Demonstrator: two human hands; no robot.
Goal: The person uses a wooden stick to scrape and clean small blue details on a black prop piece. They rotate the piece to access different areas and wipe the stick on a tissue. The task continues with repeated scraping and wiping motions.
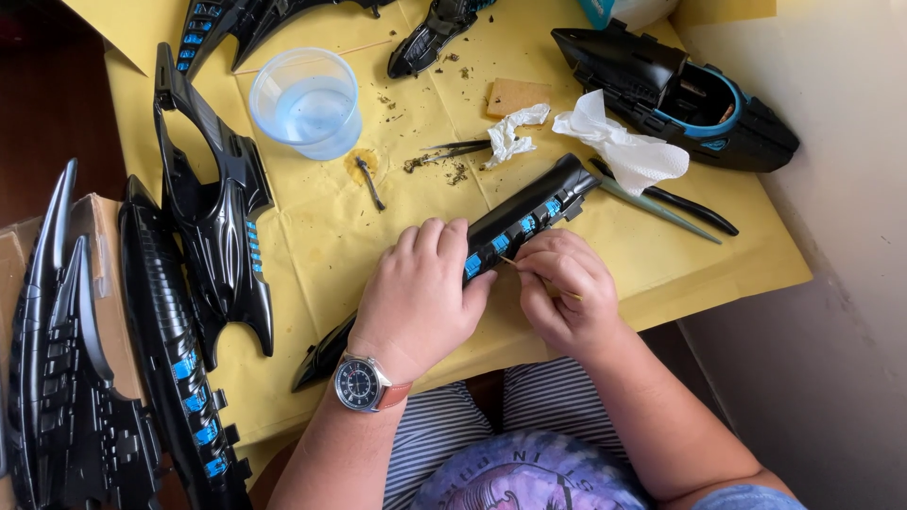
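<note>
Pinned black plastic wing part (510,227) flat on bench (321,236) with left hand (420,293), fingers curled over it for steadiness. Pinched thin stick (543,280) in right hand (567,297) fingers, tip poked at blue slot.

Hands (420,297) on black wing part (524,219)

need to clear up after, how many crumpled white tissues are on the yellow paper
2. A small tissue lies beside the tweezers, a larger tissue by the black hull piece. More could be hidden under the black parts.
</note>
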